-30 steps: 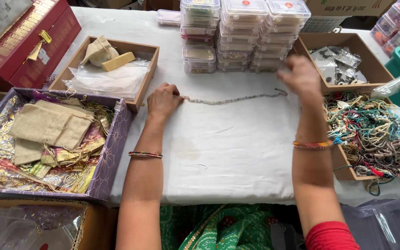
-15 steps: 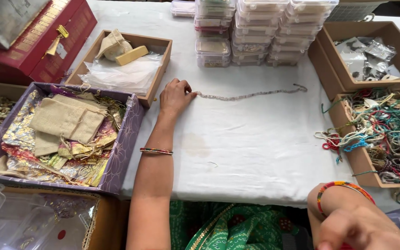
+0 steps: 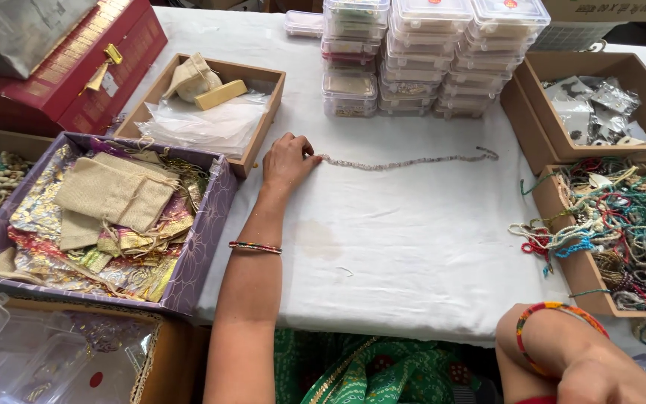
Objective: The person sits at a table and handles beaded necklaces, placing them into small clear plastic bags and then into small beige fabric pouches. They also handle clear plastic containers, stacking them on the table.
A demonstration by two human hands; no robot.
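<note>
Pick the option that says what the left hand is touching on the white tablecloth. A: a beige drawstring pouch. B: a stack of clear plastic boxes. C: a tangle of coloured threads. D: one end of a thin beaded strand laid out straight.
D: the left hand rests with its fingertips on the near end of the thin beaded strand, which stretches across the white tablecloth.

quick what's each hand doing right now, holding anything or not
Left hand: fingers pinched on one end of the beaded chain lying on the white cloth.
Right hand: low at the picture's edge, mostly cut off; cannot tell.
</note>
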